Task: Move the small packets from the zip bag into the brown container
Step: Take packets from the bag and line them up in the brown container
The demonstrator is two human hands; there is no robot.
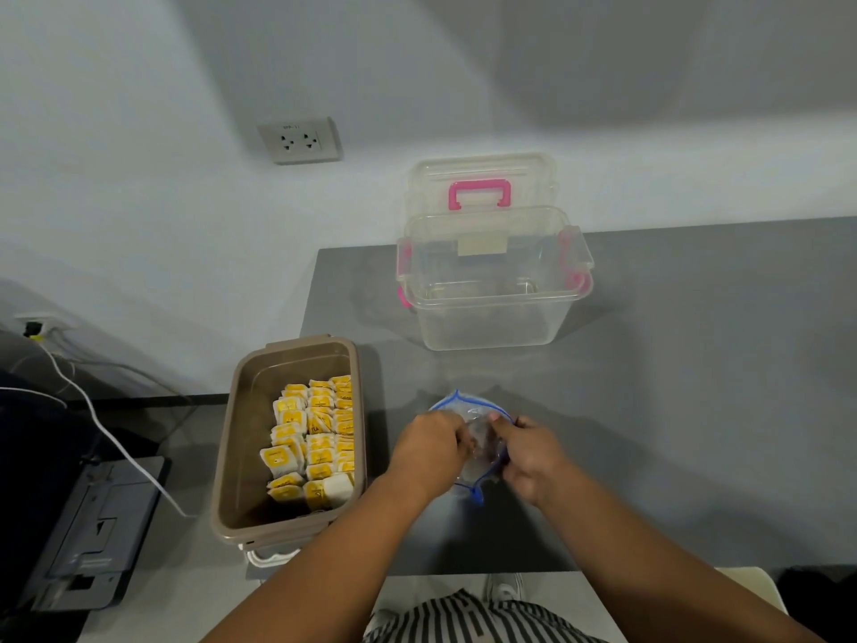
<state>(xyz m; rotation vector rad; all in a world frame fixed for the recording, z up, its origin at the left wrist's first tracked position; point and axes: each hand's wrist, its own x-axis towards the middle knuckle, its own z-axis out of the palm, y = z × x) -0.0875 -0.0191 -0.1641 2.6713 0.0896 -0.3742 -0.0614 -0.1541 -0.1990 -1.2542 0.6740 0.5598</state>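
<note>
On the grey table (672, 410) are set a clear box (491, 290) and the brown container (232, 457), in which small packets (315, 438) are packed in rows. Just right of it, the zip bag (480, 438) is gripped by both the left hand (431, 450) and right hand (533, 461).

1. over at the back of the grey table (695, 364), a clear plastic box (487, 327) sits open, nothing to be made out inside it.
2. its lid (482, 167) stands on edge just behind, pink handle (480, 193) facing us.
3. pink latches (577, 271) hang on both short sides of the box, and a beige label (482, 245) shows on its far wall.
4. up on the pale wall (139, 201), a grey double socket (300, 141), nothing plugged in.
5. off to the left, a white cable (116, 445) trails down from a plug (35, 327) low on the wall.
6. down below the table edge, bottom left, a grey device (92, 531) lies flat; what kind is hard to tell.
</note>
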